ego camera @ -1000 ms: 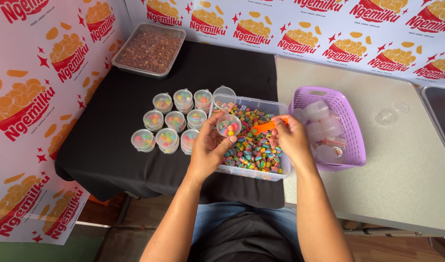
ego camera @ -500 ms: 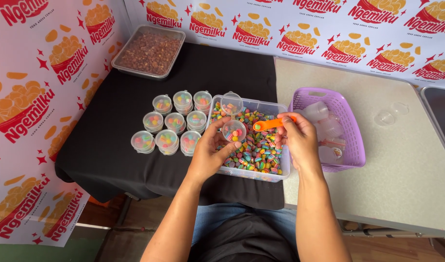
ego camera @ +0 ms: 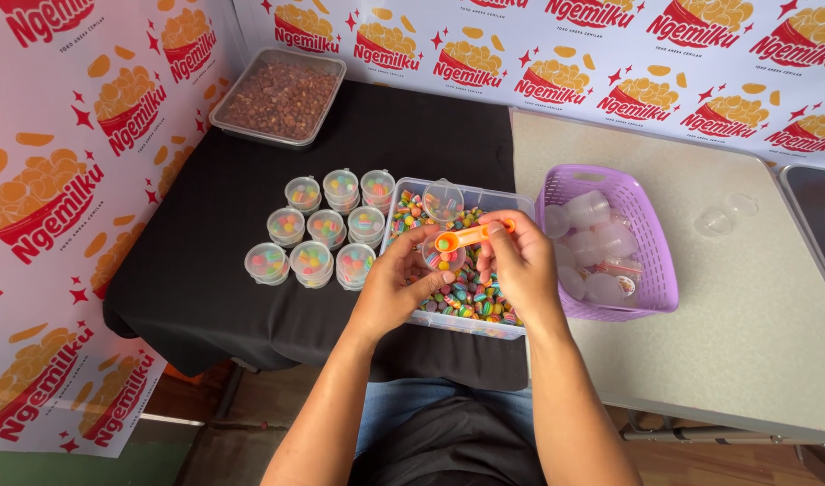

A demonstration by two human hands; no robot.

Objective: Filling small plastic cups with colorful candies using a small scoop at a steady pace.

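My left hand (ego camera: 396, 286) holds a small clear cup (ego camera: 443, 258) partly filled with multicoloured candies, over a clear rectangular tub (ego camera: 511, 202) of the same candies. My right hand (ego camera: 517, 265) grips an orange scoop (ego camera: 466, 238) by its handle, its bowl resting at the cup's mouth with a few candies in it. An open lid (ego camera: 443, 199) stands at the tub's far edge. Several lidded cups of candy (ego camera: 327, 229) stand in rows on the black cloth, just left of the tub.
A purple basket (ego camera: 646, 234) of empty clear cups sits right of the tub on the pale table (ego camera: 754, 306). A loose clear cup (ego camera: 727, 214) lies beyond it. A tray of brown snacks (ego camera: 282, 97) stands at the back left. Printed banners line the wall and left side.
The scoop has come out of the candy tub and moved left to the cup's mouth. My left hand has kept the cup over the tub, shifting slightly.
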